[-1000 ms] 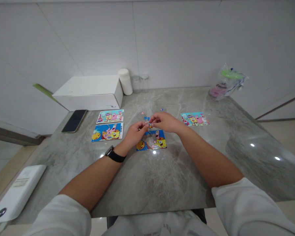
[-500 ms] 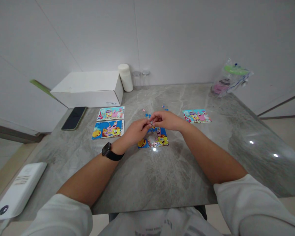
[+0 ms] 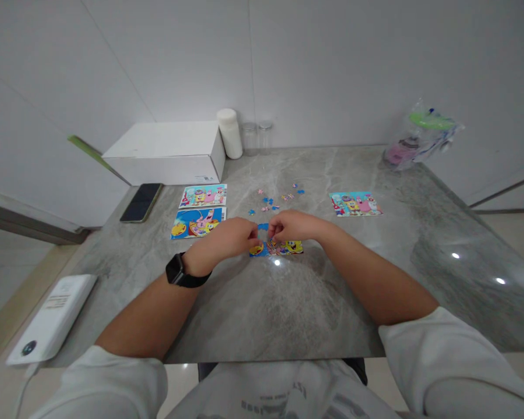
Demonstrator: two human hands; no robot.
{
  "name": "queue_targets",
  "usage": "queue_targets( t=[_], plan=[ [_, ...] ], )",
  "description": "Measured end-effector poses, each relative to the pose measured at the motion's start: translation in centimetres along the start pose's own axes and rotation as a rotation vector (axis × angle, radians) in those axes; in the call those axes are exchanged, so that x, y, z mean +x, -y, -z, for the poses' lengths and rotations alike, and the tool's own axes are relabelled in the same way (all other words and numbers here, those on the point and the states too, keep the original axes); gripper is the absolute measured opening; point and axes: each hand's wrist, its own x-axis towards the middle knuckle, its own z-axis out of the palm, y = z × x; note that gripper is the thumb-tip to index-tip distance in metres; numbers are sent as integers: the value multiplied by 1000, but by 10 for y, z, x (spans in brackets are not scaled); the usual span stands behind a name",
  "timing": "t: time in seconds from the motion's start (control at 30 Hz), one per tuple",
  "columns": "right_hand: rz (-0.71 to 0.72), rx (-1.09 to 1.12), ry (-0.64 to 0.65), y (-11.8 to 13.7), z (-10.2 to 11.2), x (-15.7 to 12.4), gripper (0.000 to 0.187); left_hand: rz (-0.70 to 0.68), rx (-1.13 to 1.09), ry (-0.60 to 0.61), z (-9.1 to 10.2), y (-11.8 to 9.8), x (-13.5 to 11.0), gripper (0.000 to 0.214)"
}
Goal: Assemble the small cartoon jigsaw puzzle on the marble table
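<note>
A small cartoon jigsaw puzzle (image 3: 283,248) lies on the grey marble table (image 3: 288,302), partly covered by both hands. My left hand (image 3: 229,238), with a black watch on its wrist, rests over the puzzle's left part with fingers curled down. My right hand (image 3: 292,226) sits over its upper middle, fingertips pinched close to the left hand's. What the fingers grip is hidden. Several loose puzzle pieces (image 3: 274,201) are scattered just beyond the hands.
Two cartoon picture cards (image 3: 198,210) lie left of the hands, another card (image 3: 356,203) to the right. A black phone (image 3: 141,202), a white box (image 3: 168,152), a white jar (image 3: 230,134), two glass jars (image 3: 257,135), a plastic bag (image 3: 421,139) and a white device (image 3: 52,317) stand around.
Both hands have dropped from above the puzzle down onto it. The view has shifted, so the loose pieces behind the hands now show.
</note>
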Motion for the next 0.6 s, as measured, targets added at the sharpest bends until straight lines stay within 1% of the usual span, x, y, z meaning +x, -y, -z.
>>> queue_targets(
  t=[0.1, 0.2, 0.37, 0.6],
  plan=[
    [-4, -47, 20, -1, -3, 2, 17, 35, 53, 68, 0, -10, -3, 29],
    [-7, -91, 16, -4, -5, 3, 18, 35, 94, 70, -3, -19, -2, 29],
    [-12, -110, 24, -2, -7, 4, 17, 17, 124, 59, -8, -25, -1, 32],
    [-34, -131, 38, 5, -4, 2, 21, 4, 176, 116, -3, -36, -3, 39]
  ],
)
